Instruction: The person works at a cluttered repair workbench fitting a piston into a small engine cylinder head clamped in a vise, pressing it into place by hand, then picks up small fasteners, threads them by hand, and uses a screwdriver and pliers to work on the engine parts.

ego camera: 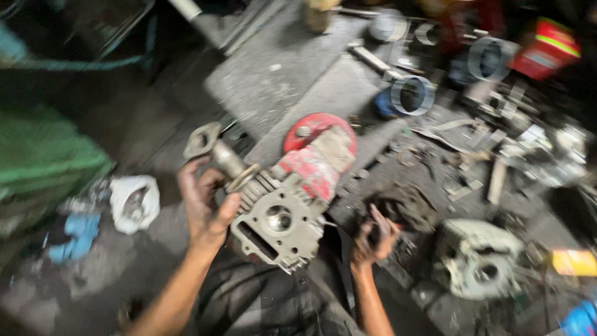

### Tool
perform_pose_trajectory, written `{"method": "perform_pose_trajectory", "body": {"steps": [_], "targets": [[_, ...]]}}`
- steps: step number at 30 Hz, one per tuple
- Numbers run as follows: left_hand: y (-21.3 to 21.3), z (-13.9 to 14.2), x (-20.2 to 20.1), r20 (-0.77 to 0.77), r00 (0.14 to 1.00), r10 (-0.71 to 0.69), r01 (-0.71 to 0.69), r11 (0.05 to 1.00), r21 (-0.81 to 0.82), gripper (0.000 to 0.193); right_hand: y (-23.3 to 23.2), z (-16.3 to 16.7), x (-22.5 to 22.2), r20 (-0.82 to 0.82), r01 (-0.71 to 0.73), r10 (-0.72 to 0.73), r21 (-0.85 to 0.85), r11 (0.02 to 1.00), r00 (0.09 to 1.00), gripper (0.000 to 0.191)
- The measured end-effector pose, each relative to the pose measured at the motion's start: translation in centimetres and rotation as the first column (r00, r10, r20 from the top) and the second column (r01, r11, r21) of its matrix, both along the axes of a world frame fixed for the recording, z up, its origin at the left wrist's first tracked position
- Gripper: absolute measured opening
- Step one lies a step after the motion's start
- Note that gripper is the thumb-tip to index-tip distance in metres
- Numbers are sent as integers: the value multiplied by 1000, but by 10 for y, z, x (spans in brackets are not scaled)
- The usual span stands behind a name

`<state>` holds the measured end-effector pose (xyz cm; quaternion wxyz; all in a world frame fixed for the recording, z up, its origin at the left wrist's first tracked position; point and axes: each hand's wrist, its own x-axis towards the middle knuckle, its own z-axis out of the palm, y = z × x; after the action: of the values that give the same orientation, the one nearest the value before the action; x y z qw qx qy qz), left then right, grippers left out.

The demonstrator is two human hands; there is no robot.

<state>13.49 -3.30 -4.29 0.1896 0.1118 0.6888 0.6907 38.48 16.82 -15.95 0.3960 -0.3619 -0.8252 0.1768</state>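
Observation:
A small grey engine block point(280, 224) with cooling fins, a red housing point(317, 152) and a bent metal pipe point(214, 149) sits in the middle, tilted toward me. My left hand point(205, 202) grips its finned left side beside the pipe. My right hand point(373, 239) is lower right of the engine, its greasy fingers curled around a small dark part that the blur hides. The whole view is motion-blurred.
A grey engine casing point(476, 258) lies at the right. Metal rings point(413, 93) and a red box point(547, 46) stand at the back among scattered scrap pieces. A white rag point(134, 202) and a blue object point(78, 236) lie at the left, below a green object point(43, 155).

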Motion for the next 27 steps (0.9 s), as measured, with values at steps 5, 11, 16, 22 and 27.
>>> {"method": "perform_pose_trajectory", "body": {"steps": [5,11,16,22,27], "targets": [[3,4,4,58,997,43,-44,999,14,84,36,31,-13,8,-15,17,-136,991,1000,23],[6,0,0,44,999,17,-19,998,62,79,104,61,-81,-22,1,-9,-340,940,1000,15],[8,-5,0,12,1000,-14,12,992,124,76,120,60,-120,180,-4,84,-404,915,980,22],[12,-3,1,33,999,-13,9,993,114,77,99,63,-98,51,35,-15,-418,908,999,52],[13,3,4,-22,998,-64,67,988,140,74,90,75,-42,529,289,-213,-66,955,821,76]]}}
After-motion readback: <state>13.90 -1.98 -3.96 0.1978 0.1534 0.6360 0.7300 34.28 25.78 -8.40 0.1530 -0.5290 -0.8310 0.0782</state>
